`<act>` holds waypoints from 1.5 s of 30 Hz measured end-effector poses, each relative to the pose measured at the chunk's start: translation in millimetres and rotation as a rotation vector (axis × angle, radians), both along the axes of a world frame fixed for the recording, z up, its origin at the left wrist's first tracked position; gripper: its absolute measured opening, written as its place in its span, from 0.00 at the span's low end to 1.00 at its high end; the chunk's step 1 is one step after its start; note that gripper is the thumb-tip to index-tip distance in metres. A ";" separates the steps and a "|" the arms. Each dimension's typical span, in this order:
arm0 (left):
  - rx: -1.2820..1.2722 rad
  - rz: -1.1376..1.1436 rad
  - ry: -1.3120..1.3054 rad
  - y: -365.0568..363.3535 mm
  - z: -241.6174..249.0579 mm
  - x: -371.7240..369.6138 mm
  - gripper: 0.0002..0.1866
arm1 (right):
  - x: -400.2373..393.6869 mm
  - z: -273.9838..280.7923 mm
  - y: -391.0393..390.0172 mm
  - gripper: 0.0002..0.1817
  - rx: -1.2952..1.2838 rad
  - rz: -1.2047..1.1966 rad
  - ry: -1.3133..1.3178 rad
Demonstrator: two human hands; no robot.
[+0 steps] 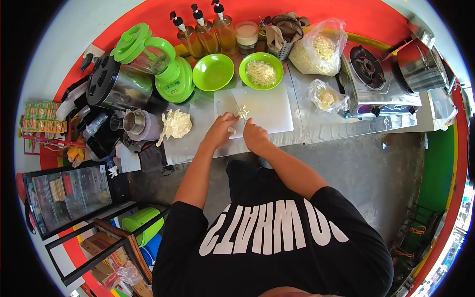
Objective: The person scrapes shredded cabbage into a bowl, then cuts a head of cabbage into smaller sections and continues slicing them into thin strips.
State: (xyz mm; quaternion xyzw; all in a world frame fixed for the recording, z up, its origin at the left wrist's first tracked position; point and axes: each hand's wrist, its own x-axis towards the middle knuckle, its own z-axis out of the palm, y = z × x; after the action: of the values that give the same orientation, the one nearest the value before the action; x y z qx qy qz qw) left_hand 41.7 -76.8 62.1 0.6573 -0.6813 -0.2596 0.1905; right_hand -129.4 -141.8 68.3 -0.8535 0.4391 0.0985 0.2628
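A white cutting board (274, 111) lies on the metal counter in front of me. My right hand (257, 137) is closed around the handle of a knife (236, 102), whose thin blade points away from me over the board. Small pale chopped vegetable pieces (243, 112) sit by the blade. My left hand (221, 130) is at the board's left edge, fingers curled against a pale vegetable piece (231, 129) that is mostly hidden. Just behind the board stands a green bowl (242, 81) of pale shreds. Left of the board rests a pale, leafy cabbage-like head (175, 124).
Another green bowl (213, 73) stands beside a green blender (174, 81). Pump bottles (204, 33) line the back wall. At right are a large plastic bag of shreds (319, 52), a smaller bag (327, 96), a gas stove (373, 84) and a steel pot (420, 67).
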 end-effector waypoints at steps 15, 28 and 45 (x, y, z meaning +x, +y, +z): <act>-0.425 0.275 -0.182 -10.0 -29.1 -27.3 0.08 | -4.0 2.6 5.4 0.16 0.037 0.011 0.040; -0.291 0.554 -0.063 -18.8 -39.6 -36.7 0.02 | -0.2 0.1 1.3 0.18 0.085 -0.007 0.030; -0.267 0.589 0.001 -22.0 -40.5 -36.1 0.03 | 4.0 -1.0 -5.2 0.18 0.055 0.055 0.007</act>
State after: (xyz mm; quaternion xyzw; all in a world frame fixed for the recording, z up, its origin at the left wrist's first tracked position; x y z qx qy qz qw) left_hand 5.6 -98.8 21.6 0.7953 -0.4897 -0.1019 0.3426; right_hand -125.3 -147.0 67.3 -0.8574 0.4135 0.1208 0.2816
